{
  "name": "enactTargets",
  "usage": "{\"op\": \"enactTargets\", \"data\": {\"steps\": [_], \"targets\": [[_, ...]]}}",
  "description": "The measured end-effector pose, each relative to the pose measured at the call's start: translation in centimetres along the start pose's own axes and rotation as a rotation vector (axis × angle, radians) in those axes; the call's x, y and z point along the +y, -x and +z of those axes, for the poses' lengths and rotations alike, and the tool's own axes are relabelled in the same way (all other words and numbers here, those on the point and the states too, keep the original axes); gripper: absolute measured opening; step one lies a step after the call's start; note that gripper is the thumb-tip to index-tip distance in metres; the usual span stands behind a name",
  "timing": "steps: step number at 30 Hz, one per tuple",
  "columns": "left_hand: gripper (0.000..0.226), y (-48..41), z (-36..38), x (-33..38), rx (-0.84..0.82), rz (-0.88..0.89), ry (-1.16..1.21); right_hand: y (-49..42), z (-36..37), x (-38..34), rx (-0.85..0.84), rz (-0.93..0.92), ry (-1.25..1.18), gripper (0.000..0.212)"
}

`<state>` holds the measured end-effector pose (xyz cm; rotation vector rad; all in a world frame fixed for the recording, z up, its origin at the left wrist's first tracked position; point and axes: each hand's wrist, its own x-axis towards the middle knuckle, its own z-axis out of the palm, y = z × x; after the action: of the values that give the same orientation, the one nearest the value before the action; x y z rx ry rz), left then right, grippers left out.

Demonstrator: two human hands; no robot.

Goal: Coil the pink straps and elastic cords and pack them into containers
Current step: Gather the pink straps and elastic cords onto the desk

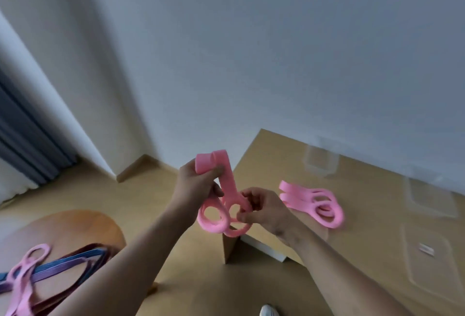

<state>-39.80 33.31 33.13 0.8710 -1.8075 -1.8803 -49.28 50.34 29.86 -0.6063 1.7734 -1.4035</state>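
Observation:
I hold a folded pink strap [227, 184] in the air over the table's near corner. My left hand [195, 184] grips its folded upper bend, which sticks up above the fingers. My right hand [261, 208] pinches the strap's ring-shaped handles [214, 217] at the bottom. A second folded pink strap [312, 202] lies on the wooden table [264, 154] to the right of my right hand. More pink straps [24, 275] and blue and purple elastic cords [65, 265] lie on a round stool at the lower left.
Clear plastic containers stand on the table: one at the back [320, 162], one at the right [427, 197]. A clear lid [427, 260] lies nearer to me. The round wooden stool [83, 225] stands left of the table. A white shoe [269, 310] shows at the bottom.

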Motion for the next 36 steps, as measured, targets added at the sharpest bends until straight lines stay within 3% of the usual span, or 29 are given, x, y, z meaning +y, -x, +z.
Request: {"op": "enactTargets", "data": {"steps": [3,9,16,26,33,35,36], "targets": [[0.014,-1.7,4.5,-2.2,-0.003,-0.085,0.001,0.8,-4.9,3.5,0.073,0.093,-0.031,0.033],[0.014,-4.1,12.1,-7.0,-0.066,-0.243,-0.071,0.9,-13.9,8.6,0.434,0.193,-0.285,0.020],[0.020,-5.5,16.9,-9.1,-0.149,-0.402,-0.128,-0.5,-20.0,10.7,0.567,0.242,0.018,0.032],[0.028,-6.9,17.6,-6.4,-0.293,-0.366,-0.136,1.1,-18.2,11.6,0.572,0.210,0.235,0.025],[0.034,-5.9,17.8,-3.9,-0.420,-0.376,0.026,2.9,-15.2,10.9,0.829,0.171,0.554,0.035],[0.032,-5.3,17.6,-3.3,-0.453,-0.389,0.094,3.6,-13.7,10.6,0.869,0.127,0.521,0.028],[0.032,-4.9,17.6,-3.0,-0.479,-0.395,0.128,4.0,-12.8,10.2,0.854,0.122,0.385,0.023]]}}
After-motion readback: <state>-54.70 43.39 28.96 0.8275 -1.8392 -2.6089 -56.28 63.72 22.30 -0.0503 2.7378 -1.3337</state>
